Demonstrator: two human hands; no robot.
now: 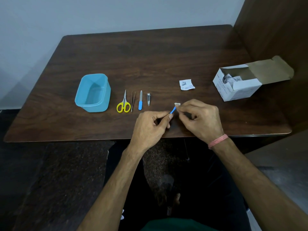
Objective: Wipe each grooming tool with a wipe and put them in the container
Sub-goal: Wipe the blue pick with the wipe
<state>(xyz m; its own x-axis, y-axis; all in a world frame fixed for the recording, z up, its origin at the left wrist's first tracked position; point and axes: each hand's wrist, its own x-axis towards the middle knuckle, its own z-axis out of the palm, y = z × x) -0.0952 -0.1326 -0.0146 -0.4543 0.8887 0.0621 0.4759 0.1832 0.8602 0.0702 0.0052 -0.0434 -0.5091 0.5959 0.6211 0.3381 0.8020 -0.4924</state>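
Observation:
My left hand [150, 129] pinches one end of a small blue tool [172, 111] above the table's front edge. My right hand [200, 119] pinches a small white wipe [177, 104] against the tool's other end. To the left lie, in a row, yellow-handled scissors [123, 104], tweezers [133, 101], a blue-handled nail file [140, 100] and a nail clipper [148, 99]. A light blue plastic container [92, 93] stands open at the left end of the row, nothing visible inside it.
A torn white wipe packet [186, 84] lies behind my right hand. An open white cardboard box [240, 84] with several packets sits at the right. The dark wooden table [150, 55] meets a wooden panel [275, 30] on the right.

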